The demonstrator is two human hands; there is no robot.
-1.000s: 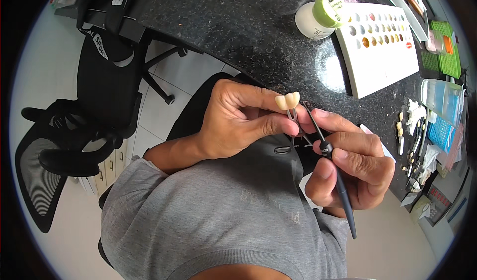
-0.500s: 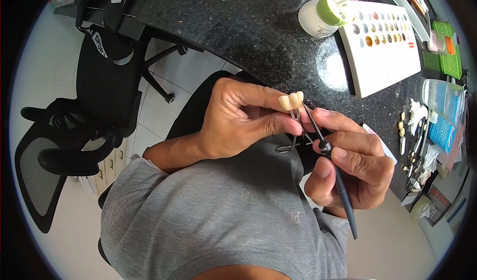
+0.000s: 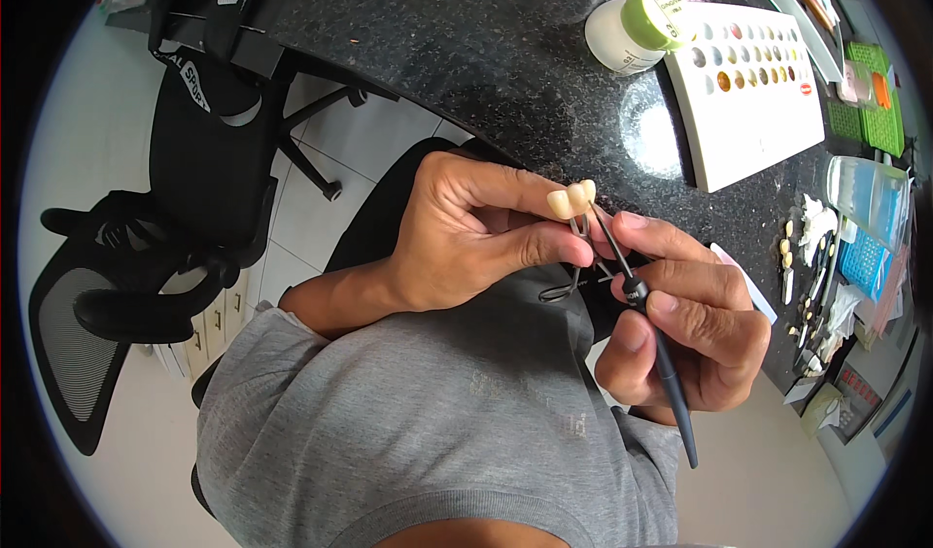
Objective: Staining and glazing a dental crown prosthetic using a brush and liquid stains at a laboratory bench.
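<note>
Between thumb and forefinger, my left hand (image 3: 452, 227) grips a thin metal forceps (image 3: 559, 293) with a looped end. At its upper end sits a dental bridge (image 3: 571, 199) of three joined cream-coloured tooth crowns, just above my left thumb and beside the fingertip. My right hand (image 3: 695, 305) holds a fine brush (image 3: 671, 378) like a pen, its fingers closed round the dark handle. The thin brush tip reaches the rightmost crown; whether it touches is too small to tell. My fingers hide part of the forceps.
Beyond my hands, a black speckled worktop (image 3: 466, 52) carries a white jar with a green lid (image 3: 622, 35) and a white palette (image 3: 748, 130) with rows of coloured wells. Loose crowns and tools (image 3: 812, 276) lie at the right. A black office chair (image 3: 209, 159) stands left.
The dental bridge and the brush tip have shifted only very slightly. Both hands keep the same hold.
</note>
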